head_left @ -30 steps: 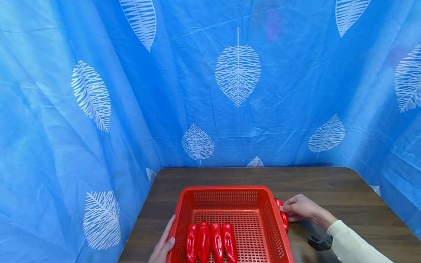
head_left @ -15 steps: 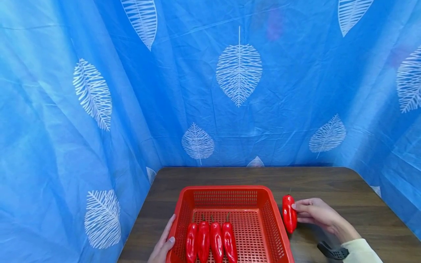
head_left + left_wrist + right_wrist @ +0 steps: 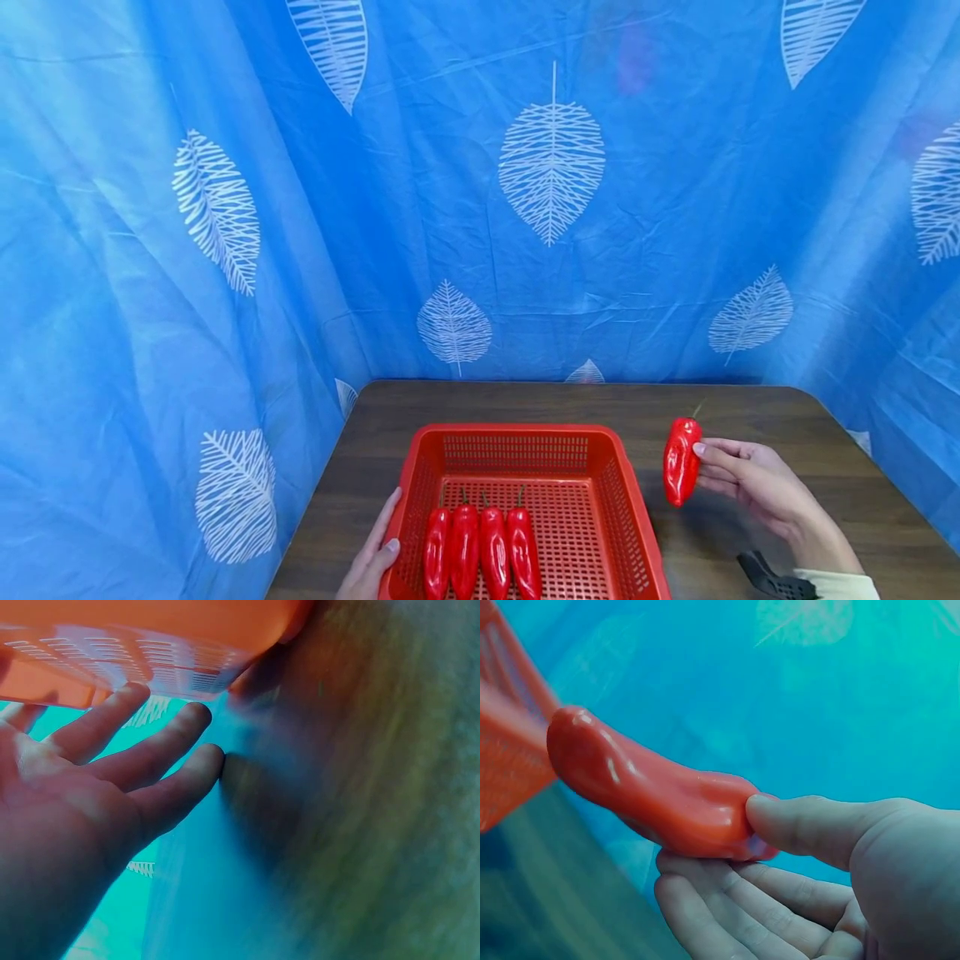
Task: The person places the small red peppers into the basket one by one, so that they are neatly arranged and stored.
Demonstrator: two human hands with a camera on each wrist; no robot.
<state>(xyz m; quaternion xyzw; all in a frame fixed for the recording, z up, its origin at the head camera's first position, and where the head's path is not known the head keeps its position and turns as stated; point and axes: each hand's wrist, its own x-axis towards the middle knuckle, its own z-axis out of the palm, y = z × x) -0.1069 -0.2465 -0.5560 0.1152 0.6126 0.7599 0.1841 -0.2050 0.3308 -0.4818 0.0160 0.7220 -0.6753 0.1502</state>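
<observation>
A shiny red chili pepper (image 3: 682,462) with a thin green stem is held off to the right of the red plastic basket (image 3: 517,428). My right hand (image 3: 757,482) pinches it near the stem end, thumb (image 3: 802,823) on one side and fingers beneath, as the right wrist view shows. Several similar red peppers (image 3: 464,546) lie side by side in the left half of the basket, stems pointing away from me. At the basket's left side is my left hand (image 3: 369,558); its fingers (image 3: 161,761) are extended along the outer wall and the thumb lies at the rim.
The basket stands on a dark wooden table (image 3: 570,402) with rounded far corners. Blue cloth (image 3: 645,208) with white leaf prints hangs behind and at both sides. A black strap (image 3: 772,577) is on the right wrist by the sleeve.
My right hand has carried the pepper away from the basket's right wall, to the right and up, and its tip has tilted leftward. The left hand and the peppers in the basket stay put.
</observation>
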